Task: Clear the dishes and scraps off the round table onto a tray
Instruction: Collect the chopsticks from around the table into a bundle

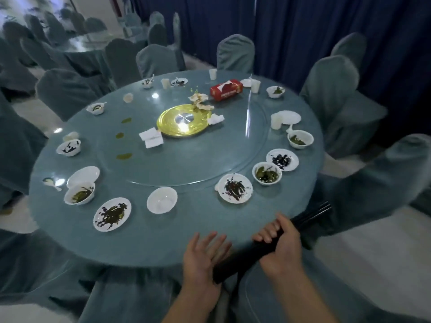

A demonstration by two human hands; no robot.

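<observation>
The round bench (140, 241) is a mess. White bowls (267, 173) and plates (112, 217) ring the edge, most smeared with dark or green leftovers. On the glass turntable (186, 164) there's one gold plate (168, 127), one red tissue box (226, 90) and three green spills (124, 156). My right hand (282, 243) is wrapped round a black chopstick bundle (242, 257). My left hand (203, 255) is spread flat, palm on the bundle's near end.
</observation>
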